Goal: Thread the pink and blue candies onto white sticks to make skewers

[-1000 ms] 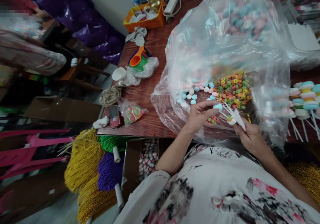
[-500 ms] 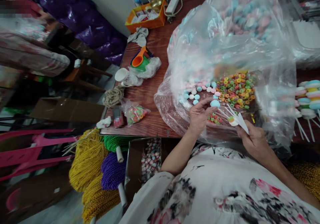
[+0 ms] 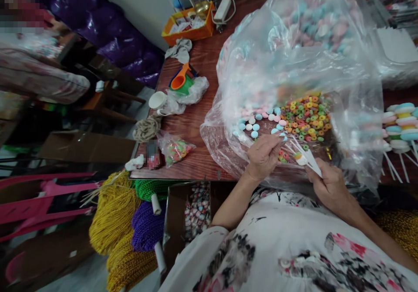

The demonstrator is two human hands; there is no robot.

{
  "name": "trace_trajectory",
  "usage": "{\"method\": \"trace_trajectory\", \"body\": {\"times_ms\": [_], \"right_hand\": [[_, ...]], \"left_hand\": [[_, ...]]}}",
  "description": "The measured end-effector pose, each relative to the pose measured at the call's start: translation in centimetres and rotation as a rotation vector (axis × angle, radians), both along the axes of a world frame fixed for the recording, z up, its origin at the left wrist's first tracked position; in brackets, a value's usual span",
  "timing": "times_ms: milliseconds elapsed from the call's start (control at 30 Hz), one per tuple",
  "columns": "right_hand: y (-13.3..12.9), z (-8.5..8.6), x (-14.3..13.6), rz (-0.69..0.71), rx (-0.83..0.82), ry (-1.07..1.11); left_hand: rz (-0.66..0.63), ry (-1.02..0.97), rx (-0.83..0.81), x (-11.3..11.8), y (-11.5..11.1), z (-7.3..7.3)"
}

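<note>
My right hand (image 3: 331, 184) is closed around a bunch of white sticks (image 3: 312, 163) that fan out toward the left. One stick carries a small stack of white and green-orange pieces (image 3: 299, 158) near its end. My left hand (image 3: 264, 153) is pinched, with a light blue candy-like disc (image 3: 284, 138) at its fingertips, partly hidden by them. Just beyond both hands, small coloured rings (image 3: 307, 115) lie heaped on the plastic. Loose blue, pink and white discs (image 3: 255, 127) lie to the left of the rings.
A large clear plastic bag (image 3: 294, 65) full of pastel discs covers the table's middle. Stacked discs on sticks (image 3: 403, 122) lie at right. Left are a small bag of rings (image 3: 176, 149), a white cup (image 3: 157, 100) and an orange scoop (image 3: 179, 82). Another person's sleeve (image 3: 45, 70) shows far left.
My left hand has shifted slightly right and turned, so its fingers now cover more of the blue disc. The sticks in my right hand have moved slightly left and down.
</note>
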State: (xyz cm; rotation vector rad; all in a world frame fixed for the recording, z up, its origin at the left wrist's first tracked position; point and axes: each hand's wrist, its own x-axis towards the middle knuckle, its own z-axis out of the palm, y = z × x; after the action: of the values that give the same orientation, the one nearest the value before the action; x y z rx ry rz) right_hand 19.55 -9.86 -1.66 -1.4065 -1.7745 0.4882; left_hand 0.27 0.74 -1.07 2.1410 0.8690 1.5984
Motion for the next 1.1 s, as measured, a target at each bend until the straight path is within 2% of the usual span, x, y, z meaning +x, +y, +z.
{"method": "trace_trajectory", "body": {"times_ms": [100, 200, 367, 433, 600, 733, 900, 1100], "right_hand": [[0.0, 0.4, -0.6, 0.000, 0.028, 0.084], [0.2, 0.4, -1.2, 0.003, 0.069, 0.148], [1.0, -0.8, -1.7, -0.020, 0.046, 0.161], [1.1, -1.4, -1.7, -0.010, 0.039, 0.167], [0.9, -2.7, -1.6, 0.021, 0.054, 0.220], [0.7, -3.3, -1.8, -0.007, 0.012, 0.281], [0.5, -3.0, -2.5, -0.032, -0.030, 0.306], [0.4, -2.6, -2.4, -0.123, -0.054, 0.326]], "left_hand": [[0.015, -0.002, -0.017, 0.1, -0.1, 0.1], [0.009, -0.077, -0.132, 0.4, -0.4, -0.4], [0.063, -0.370, -0.549, 1.2, -0.7, -1.0], [0.050, -0.432, -0.638, 1.3, -0.4, -0.9], [-0.060, -0.275, -0.516, 0.8, 0.2, -1.0], [-0.095, -0.324, -0.558, 1.2, -0.4, -1.5], [-0.107, -0.354, -0.468, 2.1, -1.7, -1.6], [-0.204, -0.191, -0.463, 3.0, -4.1, -2.4]]}}
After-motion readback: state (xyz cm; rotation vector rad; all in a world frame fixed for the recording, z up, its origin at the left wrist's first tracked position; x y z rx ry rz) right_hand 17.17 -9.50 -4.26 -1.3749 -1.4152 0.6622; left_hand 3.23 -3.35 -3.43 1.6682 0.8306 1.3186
